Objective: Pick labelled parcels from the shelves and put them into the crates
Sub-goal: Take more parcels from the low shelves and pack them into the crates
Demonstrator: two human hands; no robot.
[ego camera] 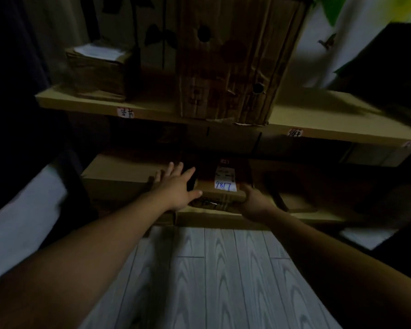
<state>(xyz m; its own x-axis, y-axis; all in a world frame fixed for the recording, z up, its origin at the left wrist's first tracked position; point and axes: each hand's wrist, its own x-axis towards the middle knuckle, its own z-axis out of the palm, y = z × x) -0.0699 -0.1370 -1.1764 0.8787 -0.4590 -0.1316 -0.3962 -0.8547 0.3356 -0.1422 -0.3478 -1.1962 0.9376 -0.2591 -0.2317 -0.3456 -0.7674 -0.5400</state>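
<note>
Cardboard parcel (220,186) gripped at its corner by the right hand (255,201), left hand (176,187) flat alongside, fingers (170,167) spread.

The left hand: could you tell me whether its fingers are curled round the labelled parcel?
No, the left hand has its fingers spread straight beside the labelled parcel, whose corner the right hand grips.
</note>
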